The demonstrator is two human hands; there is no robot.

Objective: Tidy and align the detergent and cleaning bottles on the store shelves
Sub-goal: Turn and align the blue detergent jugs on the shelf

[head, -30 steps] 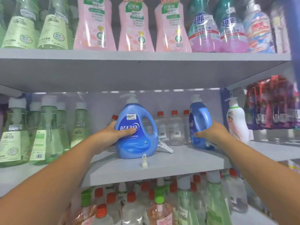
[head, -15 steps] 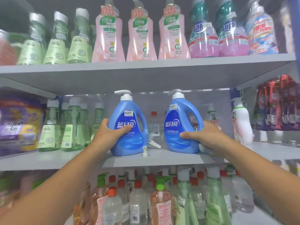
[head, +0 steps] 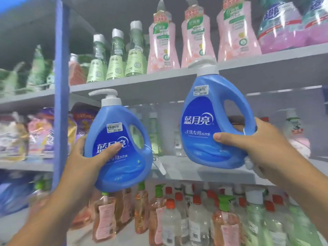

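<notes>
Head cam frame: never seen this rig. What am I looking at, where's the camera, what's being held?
There is no robot here. A person wears one wide-angle camera on the head, looking forward and down, so both forearms reach in from the bottom of the picture.

The left hand grips one blue detergent jug, thumb across its label. The right hand grips a second blue jug by its handle side. Both jugs have white pump tops and are lifted clear of the grey middle shelf.

On the upper shelf stand green bottles and pink bottles. Below are orange and clear bottles with coloured caps. The picture is blurred at its edges.
</notes>
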